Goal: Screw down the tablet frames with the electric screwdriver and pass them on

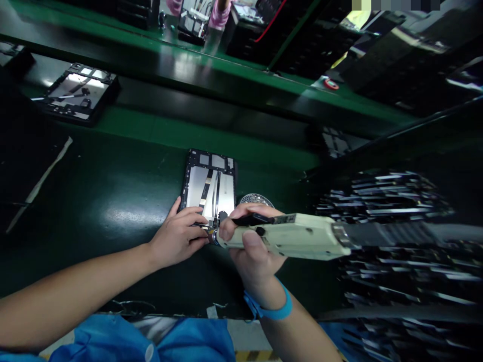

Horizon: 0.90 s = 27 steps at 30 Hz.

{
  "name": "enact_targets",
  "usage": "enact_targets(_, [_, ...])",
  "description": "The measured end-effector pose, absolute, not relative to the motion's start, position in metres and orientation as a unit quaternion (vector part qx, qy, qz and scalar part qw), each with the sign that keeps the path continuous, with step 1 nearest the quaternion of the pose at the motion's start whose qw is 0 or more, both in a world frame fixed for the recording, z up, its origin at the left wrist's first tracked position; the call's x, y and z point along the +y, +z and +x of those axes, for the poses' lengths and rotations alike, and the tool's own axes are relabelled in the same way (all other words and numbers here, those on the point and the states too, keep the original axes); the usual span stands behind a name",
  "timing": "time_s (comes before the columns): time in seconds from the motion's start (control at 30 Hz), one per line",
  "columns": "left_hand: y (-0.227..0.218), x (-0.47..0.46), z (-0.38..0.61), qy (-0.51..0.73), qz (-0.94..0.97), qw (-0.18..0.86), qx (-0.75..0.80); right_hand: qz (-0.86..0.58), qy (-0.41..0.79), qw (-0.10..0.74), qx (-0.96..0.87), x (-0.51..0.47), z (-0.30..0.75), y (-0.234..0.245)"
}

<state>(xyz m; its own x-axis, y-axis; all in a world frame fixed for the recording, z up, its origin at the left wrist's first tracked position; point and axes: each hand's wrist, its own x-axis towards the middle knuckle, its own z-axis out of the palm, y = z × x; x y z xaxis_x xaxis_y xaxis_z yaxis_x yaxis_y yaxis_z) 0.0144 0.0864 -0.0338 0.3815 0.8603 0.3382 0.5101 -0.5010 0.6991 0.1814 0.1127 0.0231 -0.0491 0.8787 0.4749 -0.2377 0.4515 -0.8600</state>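
An opened tablet chassis [210,183] with a silver inner plate and flat cables lies on the green bench. My left hand [178,240] rests on its near edge, fingers curled and pressed on the frame. Wrapped in my right hand [252,251] is a cream electric screwdriver [290,236], lying almost level; its tip touches the chassis's near right corner beside my left fingertips. A blue band circles my right wrist.
A round mesh dish [256,200] sits just behind the screwdriver. Another open chassis [78,91] lies at the far left on the conveyor. Racks of stacked dark parts [392,236] fill the right side. Another person's pink sleeves [219,14] show at the far bench.
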Motion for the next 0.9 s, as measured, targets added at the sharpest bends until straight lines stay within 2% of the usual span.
enact_targets(0.9, [-0.0282,0.0863,0.0162,0.361,0.782,0.27,0.43,-0.262,0.452,0.628,-0.577,0.1125,0.1798,0.0242])
